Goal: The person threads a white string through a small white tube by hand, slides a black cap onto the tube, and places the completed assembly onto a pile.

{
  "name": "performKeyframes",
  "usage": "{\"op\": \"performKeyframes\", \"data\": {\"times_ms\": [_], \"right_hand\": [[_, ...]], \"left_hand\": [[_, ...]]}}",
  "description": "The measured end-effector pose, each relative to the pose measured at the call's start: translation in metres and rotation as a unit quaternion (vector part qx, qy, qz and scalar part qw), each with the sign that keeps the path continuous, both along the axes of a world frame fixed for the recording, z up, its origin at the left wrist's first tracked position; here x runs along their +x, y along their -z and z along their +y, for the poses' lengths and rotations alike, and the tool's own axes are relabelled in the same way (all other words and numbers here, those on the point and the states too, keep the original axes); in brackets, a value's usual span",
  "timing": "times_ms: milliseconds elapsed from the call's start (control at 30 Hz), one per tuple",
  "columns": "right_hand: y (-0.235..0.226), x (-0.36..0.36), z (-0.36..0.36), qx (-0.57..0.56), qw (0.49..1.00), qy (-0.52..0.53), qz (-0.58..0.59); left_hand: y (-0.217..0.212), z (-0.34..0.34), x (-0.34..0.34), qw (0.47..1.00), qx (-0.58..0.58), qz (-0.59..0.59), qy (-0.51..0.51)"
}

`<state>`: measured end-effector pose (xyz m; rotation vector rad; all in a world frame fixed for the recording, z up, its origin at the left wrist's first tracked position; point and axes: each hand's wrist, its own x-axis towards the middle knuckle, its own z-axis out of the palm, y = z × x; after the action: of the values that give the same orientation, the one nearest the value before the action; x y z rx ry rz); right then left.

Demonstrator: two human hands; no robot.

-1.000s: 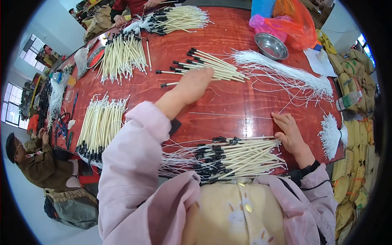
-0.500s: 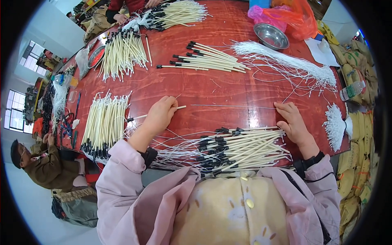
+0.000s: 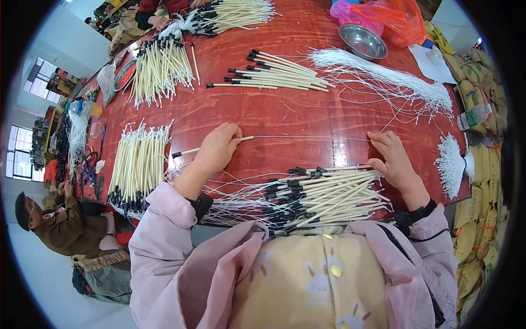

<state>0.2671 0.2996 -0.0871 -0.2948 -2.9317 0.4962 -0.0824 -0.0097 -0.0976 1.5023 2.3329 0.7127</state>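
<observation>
My left hand [image 3: 218, 149] is closed around a thin cream tube [image 3: 189, 151] with a black end piece on its left. The tube's bare right end sticks out past my fingers. A thin white cord [image 3: 312, 136] runs nearly straight from that end to my right hand [image 3: 393, 160], whose thumb and fingertips are near each other at the cord; part of the grip is hidden. The cord's left tip meets the tube's end; how deep it sits inside I cannot tell. Below my hands lies a pile of cream tubes [image 3: 329, 194] with black ends and white cords trailing left.
Beyond my hands lie loose tubes [image 3: 279, 75] and a bundle of white cords [image 3: 383, 74] beside a metal bowl [image 3: 362, 41]. Corded tubes [image 3: 141, 159] form a stack at left. A tied cord bundle [image 3: 450, 164] lies at right. Another person's hand [image 3: 159, 22] works at the far edge.
The gap between the tube's right end and the cord's tip has closed; they now meet. My left hand has shifted slightly right, and the whole view has moved a little.
</observation>
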Motion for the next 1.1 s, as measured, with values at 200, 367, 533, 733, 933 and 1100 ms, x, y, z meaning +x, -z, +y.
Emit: {"op": "performKeyframes", "data": {"times_ms": [200, 367, 533, 733, 933, 1100], "right_hand": [[-0.003, -0.003, -0.002, 0.005, 1.000, 0.002, -0.011], [-0.010, -0.012, -0.015, 0.049, 0.997, -0.009, -0.060], [0.004, -0.046, -0.030, 0.057, 0.994, -0.083, -0.045], [0.021, -0.049, -0.013, 0.021, 0.995, -0.088, 0.043], [0.013, -0.065, -0.015, -0.010, 0.997, -0.054, 0.062], [0.020, -0.095, -0.031, 0.009, 0.990, -0.099, 0.096]], "left_hand": [[0.003, 0.006, 0.005, 0.999, 0.010, 0.035, -0.002], [0.015, 0.065, 0.025, 0.981, 0.023, 0.161, 0.109], [0.015, 0.143, 0.092, 0.970, 0.010, 0.149, 0.193], [-0.025, 0.113, 0.103, 0.978, 0.012, 0.131, 0.159], [-0.016, 0.037, 0.039, 0.990, 0.014, 0.122, -0.070], [0.005, 0.032, 0.030, 0.995, -0.029, 0.039, -0.088]]}}
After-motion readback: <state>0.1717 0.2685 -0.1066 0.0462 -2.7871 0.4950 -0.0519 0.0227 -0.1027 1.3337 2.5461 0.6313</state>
